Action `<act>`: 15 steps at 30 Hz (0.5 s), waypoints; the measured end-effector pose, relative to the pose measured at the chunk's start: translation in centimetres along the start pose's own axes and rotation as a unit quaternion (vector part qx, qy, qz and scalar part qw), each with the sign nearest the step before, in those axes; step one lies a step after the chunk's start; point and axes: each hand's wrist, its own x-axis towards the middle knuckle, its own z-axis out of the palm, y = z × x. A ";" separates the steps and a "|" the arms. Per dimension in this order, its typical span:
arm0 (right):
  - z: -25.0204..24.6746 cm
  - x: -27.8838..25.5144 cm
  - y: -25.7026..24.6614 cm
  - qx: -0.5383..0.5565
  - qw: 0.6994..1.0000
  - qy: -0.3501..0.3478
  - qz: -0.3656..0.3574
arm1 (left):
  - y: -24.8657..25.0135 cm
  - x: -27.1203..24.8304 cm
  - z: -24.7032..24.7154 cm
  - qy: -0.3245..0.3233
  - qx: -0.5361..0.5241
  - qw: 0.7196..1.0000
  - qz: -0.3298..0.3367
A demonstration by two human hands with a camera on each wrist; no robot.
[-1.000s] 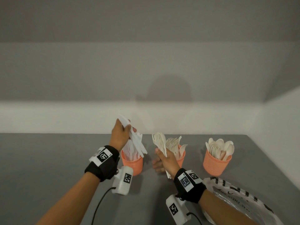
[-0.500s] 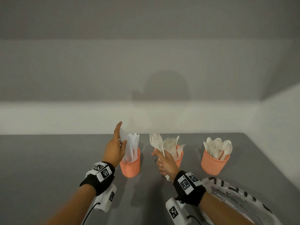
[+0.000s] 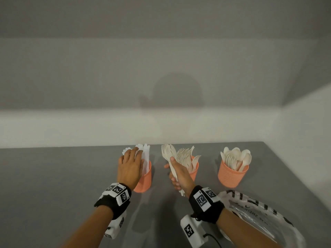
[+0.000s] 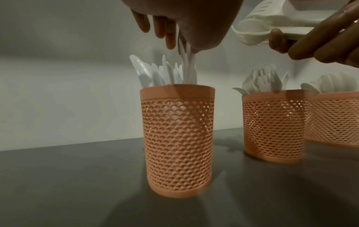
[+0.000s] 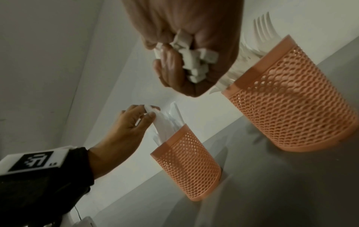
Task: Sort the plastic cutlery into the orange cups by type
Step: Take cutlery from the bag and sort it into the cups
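Three orange mesh cups stand in a row on the grey table. The left cup (image 3: 144, 181) holds white knives (image 4: 155, 73), the middle cup (image 3: 194, 170) forks, the right cup (image 3: 232, 176) spoons. My left hand (image 3: 131, 159) is on top of the left cup, fingers and thumb pinching a few knives (image 5: 158, 121) that stand down inside it. My right hand (image 3: 179, 176) grips a bundle of forks (image 3: 167, 153) upright, just left of the middle cup. Their handle ends (image 5: 191, 61) stick out below the fist.
A crumpled clear plastic bag (image 3: 259, 213) with black lettering lies at the near right, beside my right forearm. A pale wall runs behind the cups and along the table's right edge. Bare grey table spreads to the left.
My left hand came down with the knives from above the left cup until they stand inside it. My right hand kept its grip on the forks and barely moved.
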 end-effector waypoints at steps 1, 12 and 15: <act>0.0 0.0 0.0 0.003 1.000 0.001 0.003 | 0.2 0.0 0.0 0.003 -0.001 1.000 -0.008; 0.0 -0.5 0.0 -0.001 0.998 0.046 -0.047 | 3.9 0.6 -3.1 0.028 -0.196 0.977 -0.080; 0.1 -1.0 -0.2 -0.005 0.996 0.049 -0.070 | 6.8 0.5 -4.6 -0.078 -0.380 0.903 -0.183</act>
